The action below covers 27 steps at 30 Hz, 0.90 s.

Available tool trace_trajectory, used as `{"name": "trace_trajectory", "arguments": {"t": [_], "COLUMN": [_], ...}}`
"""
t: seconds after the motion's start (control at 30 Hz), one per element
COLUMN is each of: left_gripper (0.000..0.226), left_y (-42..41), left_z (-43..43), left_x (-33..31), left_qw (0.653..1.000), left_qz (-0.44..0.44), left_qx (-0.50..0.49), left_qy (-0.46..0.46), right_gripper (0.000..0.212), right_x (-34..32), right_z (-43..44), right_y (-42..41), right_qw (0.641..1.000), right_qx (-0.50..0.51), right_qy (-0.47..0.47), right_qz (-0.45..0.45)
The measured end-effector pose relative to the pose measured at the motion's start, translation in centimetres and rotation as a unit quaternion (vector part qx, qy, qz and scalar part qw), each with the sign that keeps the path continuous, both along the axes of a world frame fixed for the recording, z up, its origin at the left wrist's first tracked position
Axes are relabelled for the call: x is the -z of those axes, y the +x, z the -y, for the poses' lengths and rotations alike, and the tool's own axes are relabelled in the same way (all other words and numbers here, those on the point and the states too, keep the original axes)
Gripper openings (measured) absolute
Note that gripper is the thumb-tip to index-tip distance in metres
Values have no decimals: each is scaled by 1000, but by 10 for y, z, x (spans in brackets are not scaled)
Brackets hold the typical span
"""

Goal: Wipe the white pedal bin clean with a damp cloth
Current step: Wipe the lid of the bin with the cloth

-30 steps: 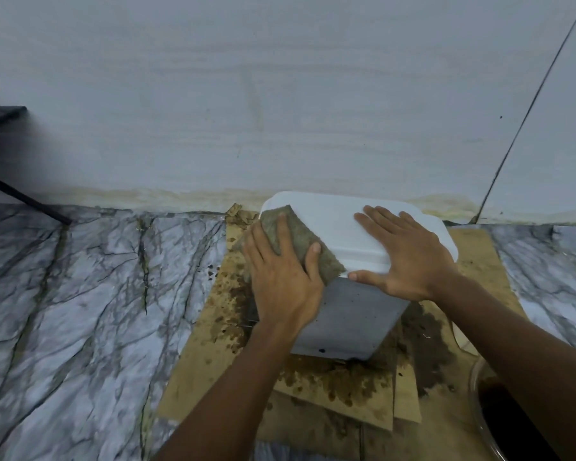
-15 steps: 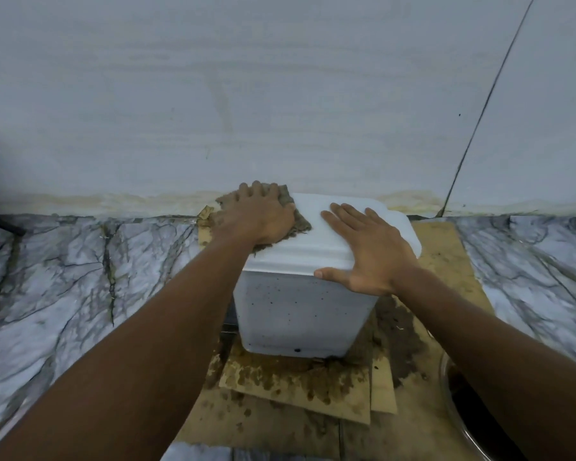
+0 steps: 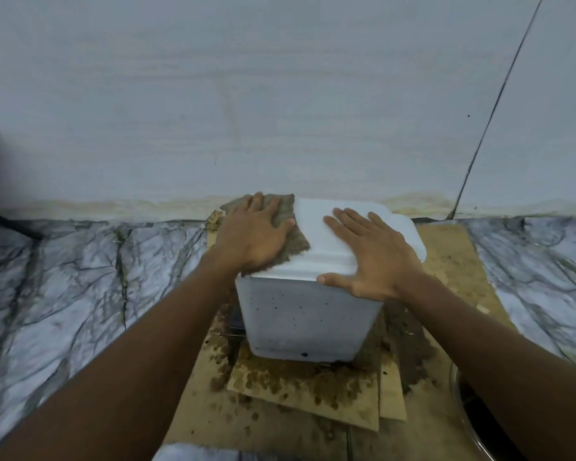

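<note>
left hand [image 3: 253,234], flat on cloth [image 3: 295,247], has swept to far-left corner of pedal bin [image 3: 306,321]; right hand [image 3: 376,261] spread, steadying; front still speckled.

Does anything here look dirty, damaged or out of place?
Yes. Dark specks dot the front of the white bin. The cardboard under it is blotched with brown stains, and a yellowish stain runs along the foot of the wall.

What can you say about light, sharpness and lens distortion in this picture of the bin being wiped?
Head view: dim, flat, bluish light, no glare. Same head view: the wall-floor edge bows slightly, a wide-angle effect. The white pedal bin, cloth, left hand and right hand look fairly sharp, while the forearms near the bottom look softer.
</note>
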<state>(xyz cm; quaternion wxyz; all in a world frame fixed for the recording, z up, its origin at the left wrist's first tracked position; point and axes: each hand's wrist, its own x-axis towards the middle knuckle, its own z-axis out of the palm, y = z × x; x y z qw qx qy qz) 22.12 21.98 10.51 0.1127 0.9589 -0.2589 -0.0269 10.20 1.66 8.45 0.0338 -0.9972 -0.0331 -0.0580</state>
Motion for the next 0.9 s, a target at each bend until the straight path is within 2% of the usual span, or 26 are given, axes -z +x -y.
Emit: {"name": "trace_trajectory", "arguments": {"t": [0.13,0.2,0.33,0.53,0.67,0.8,0.9], "left_gripper": [66,63,53,50,49,55,59], "left_y": [34,29,2,-53,-72,-64,-42], "left_z": [1,-1,-9,-7,8,8,-15], "left_x": [-8,-7,5,52,72,75,78], "left_qw": [995,993,977,924,928,936,925], "left_qz": [-79,-72,-14,163,284,323,353], "left_qx": [-20,-31,-80,-154,-86,38,76], "left_qy": [-62,-91,-198,-311,-226,-136,-120], "right_gripper": [107,107,108,109,106,105,106], "right_x": [1,1,1,-2,-1,1,0], "right_z": [1,1,0,0,2,5,7], "right_y": [1,1,-1,-2,-3,0,1], "right_qw": [1000,1000,1000,1000,1000,1000,1000], "right_qx": [1,0,-2,3,3,0,-2], "right_qy": [1,-1,-6,-7,8,6,11], "right_qz": [-2,2,5,2,0,8,4]}}
